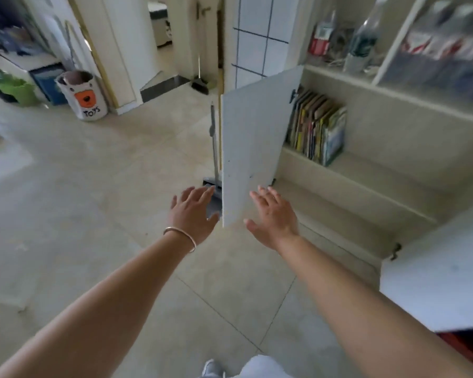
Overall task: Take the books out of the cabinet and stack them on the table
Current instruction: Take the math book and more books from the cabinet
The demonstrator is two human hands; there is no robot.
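Both arms extended forward over the tiled floor (pixel 99 203), toward the open cabinet (pixel 393 126). Left hand (pixel 193 214): fingers spread and straight, holding nothing, just left of the lower edge of the open left door (pixel 254 137); thin bracelet (pixel 179 237) on that wrist. Right hand (pixel 273 216): fingers likewise straight and relaxed, holding nothing, in front of the door's lower corner; contact with the door cannot be told. Books (pixel 317 129): a row standing upright on the upper shelf (pixel 366 173) inside the cabinet, packed against the left end just behind the door hinge, colourful spines facing out, rest of that shelf bare to the right. Second door (pixel 434 279) open at lower right. Glass-fronted section above holds bottles (pixel 363 36), blurred. A broom and dustpan (pixel 215 159) stand behind the left door. White bin marked "TOYS" (pixel 84 95) well away at upper left, near a doorway.
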